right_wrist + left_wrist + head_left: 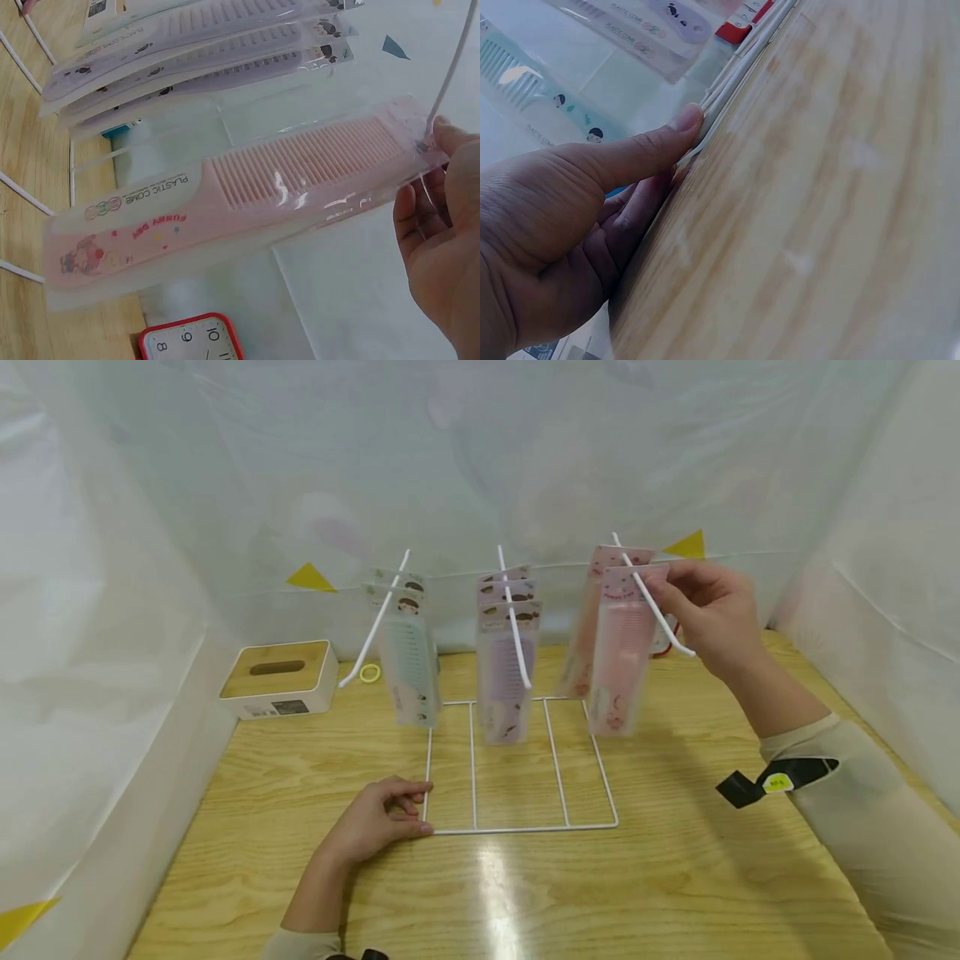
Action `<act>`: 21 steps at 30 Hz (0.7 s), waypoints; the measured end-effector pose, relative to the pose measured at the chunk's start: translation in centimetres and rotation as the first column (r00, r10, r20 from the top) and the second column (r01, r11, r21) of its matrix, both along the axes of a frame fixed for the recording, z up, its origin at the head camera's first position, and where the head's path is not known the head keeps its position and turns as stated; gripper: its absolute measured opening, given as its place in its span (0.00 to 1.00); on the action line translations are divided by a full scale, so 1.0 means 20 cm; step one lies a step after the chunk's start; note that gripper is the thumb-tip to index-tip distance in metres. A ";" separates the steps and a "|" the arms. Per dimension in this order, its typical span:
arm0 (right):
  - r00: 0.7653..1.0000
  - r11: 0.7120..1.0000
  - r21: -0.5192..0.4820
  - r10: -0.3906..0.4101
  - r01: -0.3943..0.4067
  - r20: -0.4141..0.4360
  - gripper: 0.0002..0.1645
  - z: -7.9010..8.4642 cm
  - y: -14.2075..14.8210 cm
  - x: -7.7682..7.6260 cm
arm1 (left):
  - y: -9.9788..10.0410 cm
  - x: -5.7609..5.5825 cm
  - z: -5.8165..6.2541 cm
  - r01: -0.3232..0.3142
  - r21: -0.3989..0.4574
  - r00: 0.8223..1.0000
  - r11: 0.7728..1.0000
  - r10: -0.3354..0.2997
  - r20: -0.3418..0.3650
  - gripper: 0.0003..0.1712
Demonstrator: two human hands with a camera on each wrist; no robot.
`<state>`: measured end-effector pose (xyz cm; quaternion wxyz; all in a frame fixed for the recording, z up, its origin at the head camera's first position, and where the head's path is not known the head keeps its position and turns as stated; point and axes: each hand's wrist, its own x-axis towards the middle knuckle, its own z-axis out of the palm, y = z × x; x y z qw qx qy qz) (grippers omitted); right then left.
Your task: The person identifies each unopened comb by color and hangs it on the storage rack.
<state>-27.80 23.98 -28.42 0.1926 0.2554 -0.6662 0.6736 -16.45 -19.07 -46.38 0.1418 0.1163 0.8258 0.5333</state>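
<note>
A white wire display rack [522, 831] stands on the table with three upper hooks. My right hand [716, 614] pinches the top edge of a packaged pink comb [624, 652], whose card is on the right hook. Behind it hangs another packaged pink comb [583, 635]. In the right wrist view, the held comb [300, 169] lies along its clear sleeve. My left hand [375, 818] holds the rack's front left base corner, thumb on the wire in the left wrist view. Packaged purple combs [506, 672] hang on the middle hook, packaged green combs [408, 656] on the left.
A white tissue box [277, 702] with a wooden lid sits at the back left, a yellow ring [370, 673] beside it. A red-rimmed clock [187, 324] stands behind the pink combs. Pale sheeting [450, 468] encloses the table's back and sides.
</note>
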 end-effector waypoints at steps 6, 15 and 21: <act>0.994 0.991 0.092 0.093 -0.098 0.055 0.11 -0.10 0.14 -0.01 | 0.00 0.00 0.01 -0.002 -0.005 1.000 1.000 0.002 0.005 0.32; 0.983 0.933 0.361 -0.051 -0.017 0.178 0.21 -0.34 0.46 -0.06 | -0.01 0.01 0.01 -0.009 -0.009 1.000 1.000 0.009 0.010 0.32; 0.966 0.857 0.509 -0.192 0.079 0.173 0.23 -0.55 0.72 -0.06 | 0.00 0.01 0.01 -0.005 0.004 1.000 1.000 0.005 -0.011 0.31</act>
